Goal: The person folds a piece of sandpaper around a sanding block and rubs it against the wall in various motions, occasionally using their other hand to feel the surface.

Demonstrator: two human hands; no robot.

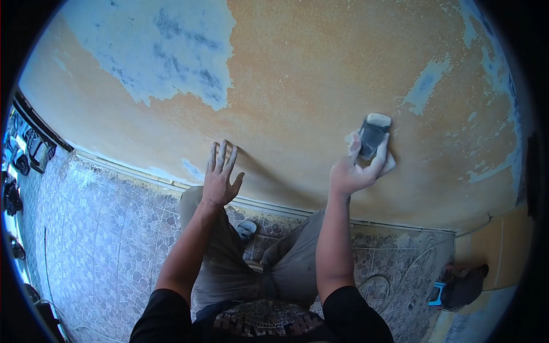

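My right hand point(361, 170), its fingers coated in white dust, grips a sanding block point(373, 137) against the wall. Dark grey sandpaper wraps the block, and one pale rounded end sticks out at the top. Lower on the wall and to the left, my left hand point(222, 174) is open with its fingers stretched out, the dusty fingertips at the surface. Nothing is in it. The wall point(297, 108) is tan-orange, with pale blue-white bare patches point(166, 51) at upper left and a smaller patch point(428, 80) at right.
Below the wall runs a stone-patterned tiled floor point(108, 217). A hose or cable point(412, 268) curls on it at right. Another person point(463, 288) is low at the far right beside a blue-framed item point(437, 294). Several motorbikes point(34, 148) appear at the left edge.
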